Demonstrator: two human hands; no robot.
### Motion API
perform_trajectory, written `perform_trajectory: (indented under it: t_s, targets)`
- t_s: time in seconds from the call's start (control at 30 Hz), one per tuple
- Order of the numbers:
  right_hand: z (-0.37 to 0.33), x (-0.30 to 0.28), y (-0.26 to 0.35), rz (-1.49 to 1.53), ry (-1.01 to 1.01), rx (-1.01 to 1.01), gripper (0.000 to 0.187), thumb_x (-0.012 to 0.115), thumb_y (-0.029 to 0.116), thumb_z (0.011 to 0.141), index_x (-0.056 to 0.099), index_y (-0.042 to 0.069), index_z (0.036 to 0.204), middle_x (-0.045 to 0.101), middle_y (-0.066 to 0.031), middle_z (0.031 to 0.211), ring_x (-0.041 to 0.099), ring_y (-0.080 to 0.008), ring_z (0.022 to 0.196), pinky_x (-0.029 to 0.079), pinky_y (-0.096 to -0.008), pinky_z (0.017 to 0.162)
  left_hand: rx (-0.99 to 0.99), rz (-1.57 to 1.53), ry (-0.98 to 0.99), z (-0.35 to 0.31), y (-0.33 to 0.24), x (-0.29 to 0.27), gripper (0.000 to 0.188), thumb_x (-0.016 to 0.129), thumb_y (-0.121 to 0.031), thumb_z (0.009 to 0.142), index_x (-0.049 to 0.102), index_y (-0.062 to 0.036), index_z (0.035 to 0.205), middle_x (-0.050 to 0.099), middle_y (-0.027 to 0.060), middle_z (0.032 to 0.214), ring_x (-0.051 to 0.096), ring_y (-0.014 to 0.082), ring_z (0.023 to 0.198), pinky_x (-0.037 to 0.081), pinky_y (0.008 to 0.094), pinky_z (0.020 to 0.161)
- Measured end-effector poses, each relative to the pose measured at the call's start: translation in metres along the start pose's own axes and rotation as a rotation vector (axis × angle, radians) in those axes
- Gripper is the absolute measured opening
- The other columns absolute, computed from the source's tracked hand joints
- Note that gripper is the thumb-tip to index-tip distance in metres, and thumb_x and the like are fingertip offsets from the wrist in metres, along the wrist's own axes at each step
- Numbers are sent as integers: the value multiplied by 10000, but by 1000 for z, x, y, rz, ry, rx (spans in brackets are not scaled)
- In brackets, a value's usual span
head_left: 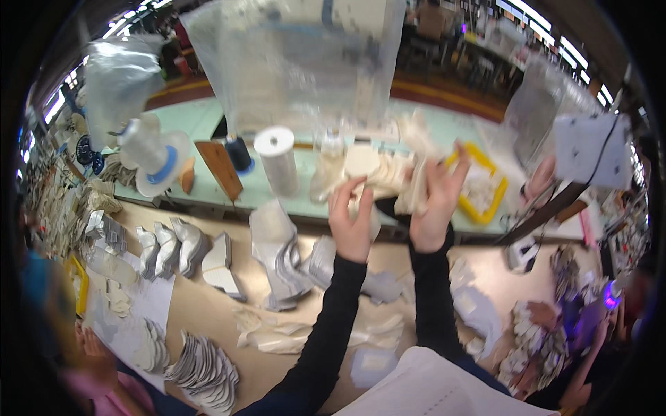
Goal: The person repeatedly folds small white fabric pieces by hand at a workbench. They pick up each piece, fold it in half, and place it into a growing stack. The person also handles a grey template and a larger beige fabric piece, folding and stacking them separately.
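Note:
Both my arms reach forward over the worktable to the pale green shelf. My right hand (pixel 433 211) is closed on a thin bundle of cream cut pieces (pixel 409 194), its outer fingers raised and blurred. To its left, my left hand (pixel 350 225) has its thumb and fingers apart, and I see nothing held in it. Just beyond it lies a stack of cream cut pieces (pixel 362 161) on the shelf. A yellow-rimmed tray (pixel 494 204) with small pale scraps sits right of my right hand.
A white thread cone (pixel 277 163), a dark spool (pixel 238 155) and a brown board (pixel 219 170) stand on the shelf. Stacked grey-white pieces (pixel 274 243) and cream strips (pixel 277 336) lie on the table (pixel 201 308). Plastic sheeting (pixel 291 76) hangs ahead. Other people's hands (pixel 90 353) work at both sides.

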State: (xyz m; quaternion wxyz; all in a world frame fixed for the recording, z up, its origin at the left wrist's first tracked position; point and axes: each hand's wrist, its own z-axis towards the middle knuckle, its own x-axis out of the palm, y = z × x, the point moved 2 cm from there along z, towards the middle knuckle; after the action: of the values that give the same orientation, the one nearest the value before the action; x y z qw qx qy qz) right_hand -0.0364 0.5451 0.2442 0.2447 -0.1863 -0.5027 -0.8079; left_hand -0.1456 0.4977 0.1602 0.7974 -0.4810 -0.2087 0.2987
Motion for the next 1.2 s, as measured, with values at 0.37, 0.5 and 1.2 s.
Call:
perform_trajectory:
  t_s: [0.37, 0.5, 1.2]
  targets:
    - [-132, -33, 185, -442, 803, 533, 515, 528, 26, 970, 350, 79, 1450, 571, -86, 975, 610, -157, 737, 518, -293, 699, -476, -1206, 713, -106, -143, -71, 758, 617, -337, 926, 235, -50, 1516, 429, 144, 1457, 483, 295, 1310, 442, 468, 1051]
    - [-194, -48, 217, -665, 779, 436, 476, 593, 54, 940, 473, 72, 1400, 516, -19, 778, 590, -122, 735, 491, -276, 700, -745, -1114, 519, -174, -166, -100, 632, 552, -186, 954, 267, -53, 1502, 453, 131, 1442, 484, 292, 1310, 436, 459, 1068]
    - [-456, -63, 187, -831, 546, 320, 172, 713, 27, 835, 626, -14, 977, 572, -107, 901, 607, -233, 758, 497, -321, 672, -1076, -817, 56, -422, -166, -246, 478, 487, -240, 1030, 375, -13, 1435, 529, 128, 1354, 551, 224, 1233, 477, 385, 1012]
